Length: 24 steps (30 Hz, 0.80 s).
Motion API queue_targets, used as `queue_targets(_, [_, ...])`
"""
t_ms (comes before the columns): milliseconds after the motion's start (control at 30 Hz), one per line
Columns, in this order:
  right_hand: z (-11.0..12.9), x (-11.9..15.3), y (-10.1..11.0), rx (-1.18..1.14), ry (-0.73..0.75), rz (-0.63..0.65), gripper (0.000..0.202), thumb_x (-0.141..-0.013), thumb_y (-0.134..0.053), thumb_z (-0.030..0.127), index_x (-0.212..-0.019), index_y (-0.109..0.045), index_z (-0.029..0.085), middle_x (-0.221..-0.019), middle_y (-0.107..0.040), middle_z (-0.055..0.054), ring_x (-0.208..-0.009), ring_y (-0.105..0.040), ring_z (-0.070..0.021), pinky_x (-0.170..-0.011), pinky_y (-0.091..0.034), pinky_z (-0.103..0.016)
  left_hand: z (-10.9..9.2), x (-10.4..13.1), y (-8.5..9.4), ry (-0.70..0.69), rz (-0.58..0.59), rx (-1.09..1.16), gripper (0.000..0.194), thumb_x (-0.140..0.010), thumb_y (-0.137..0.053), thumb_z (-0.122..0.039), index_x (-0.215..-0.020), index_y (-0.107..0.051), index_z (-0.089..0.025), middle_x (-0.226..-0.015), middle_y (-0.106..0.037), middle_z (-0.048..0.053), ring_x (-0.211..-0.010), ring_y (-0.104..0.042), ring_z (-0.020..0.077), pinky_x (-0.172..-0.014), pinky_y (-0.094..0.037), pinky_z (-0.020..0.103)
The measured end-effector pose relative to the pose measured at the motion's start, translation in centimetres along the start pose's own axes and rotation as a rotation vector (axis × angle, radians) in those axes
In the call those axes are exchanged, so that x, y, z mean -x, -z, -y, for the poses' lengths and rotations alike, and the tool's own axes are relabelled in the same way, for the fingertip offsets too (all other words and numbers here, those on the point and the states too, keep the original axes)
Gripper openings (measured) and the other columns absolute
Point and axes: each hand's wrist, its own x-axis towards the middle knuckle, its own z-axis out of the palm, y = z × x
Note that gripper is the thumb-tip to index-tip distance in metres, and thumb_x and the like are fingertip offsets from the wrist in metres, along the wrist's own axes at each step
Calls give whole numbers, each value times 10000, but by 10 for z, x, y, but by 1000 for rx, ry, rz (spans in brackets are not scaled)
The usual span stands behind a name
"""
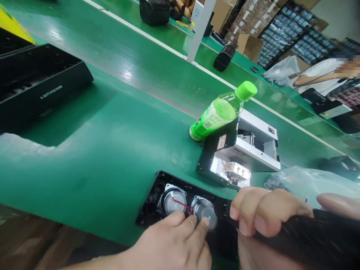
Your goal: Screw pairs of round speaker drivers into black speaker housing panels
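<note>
A black speaker panel lies on the green bench with two round metal speaker drivers, a left one and a right one, joined by thin red wires. My left hand rests over its near edge, fingers stretched out and touching the drivers and wires. My right hand is closed around a thick black handheld tool, which looks like an electric screwdriver. Its blurred front end points left, over the panel's right part. The tip is not clear.
Behind the panel stands a small black-and-white machine, with a green-capped bottle beside it. A clear plastic bag lies right. Black casings sit at left. Across the line are a white post and a person.
</note>
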Motion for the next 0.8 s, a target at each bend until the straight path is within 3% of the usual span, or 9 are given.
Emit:
queue_targets(100, [5, -4, -2, -23, -30, -50, 470, -1083, -531, 545, -740, -677, 258, -601, -553, -14, -568, -574, -212, -547, -586, -401, 1, -1, 1, -10, -3, -6, 203, -1075, -567, -171, -1001, -755, -192, -1210, -844, 50, -1011, -769, 215, -804, -552, 336])
queue_targets(200, [7, -10, 5, -117, -123, -90, 447, -1038, -600, 596, -751, -678, 263, -622, -563, -5, -557, -541, -191, -509, -579, -367, 1, -2, 1, -2, -14, -14, 200, -1068, -579, -167, -985, -758, -197, -1204, -846, 41, -1004, -764, 207, -806, -539, 335])
queue_targets(300, [7, -19, 19, -6, -240, 160, 578, -981, -624, 702, -639, -664, 236, -590, -621, -59, -609, -641, -265, -538, -627, -449, 1, -2, 1, 5, -49, 0, 200, -1062, -590, -166, -965, -763, -197, -1172, -853, 34, -983, -764, 202, -799, -533, 334])
queue_targets(367, [5, -21, 22, 54, -113, 145, 553, -1002, -615, 667, -660, -678, 238, -576, -622, -52, -553, -623, -252, -523, -610, -445, 1, -1, 1, -9, -41, 2, 188, -1061, -597, -175, -977, -764, -195, -1183, -851, 43, -983, -766, 205, -799, -531, 334])
queue_targets(467, [1, -14, 12, 37, 101, -37, 326, -1070, -583, 498, -839, -709, 306, -588, -601, 7, -494, -559, -215, -521, -576, -409, 2, -1, 0, -17, -20, -4, 182, -1058, -600, -179, -978, -763, -191, -1199, -847, 57, -991, -767, 216, -802, -531, 339])
queue_targets(567, [2, -8, 2, 35, 115, -104, 160, -1083, -587, 412, -979, -703, 378, -628, -630, 35, -527, -572, -220, -564, -588, -404, 1, -3, 0, -4, -36, -5, 209, -1059, -584, -170, -968, -771, -191, -1179, -852, 52, -983, -768, 218, -796, -538, 342])
queue_targets(700, [5, -11, 14, 66, -62, 11, 501, -1084, -513, 549, -711, -661, 248, -609, -639, -44, -594, -642, -261, -593, -620, -458, 0, -5, 1, 17, -59, -7, 236, -1053, -568, -150, -955, -778, -193, -1148, -859, 41, -957, -769, 212, -777, -545, 338])
queue_targets(800, [1, -16, 32, 40, -96, 26, 515, -1090, -501, 535, -710, -673, 233, -657, -661, -62, -651, -671, -266, -626, -629, -457, -2, -4, 1, 20, -46, -2, 245, -1050, -557, -138, -954, -776, -191, -1148, -859, 45, -958, -772, 215, -785, -551, 338])
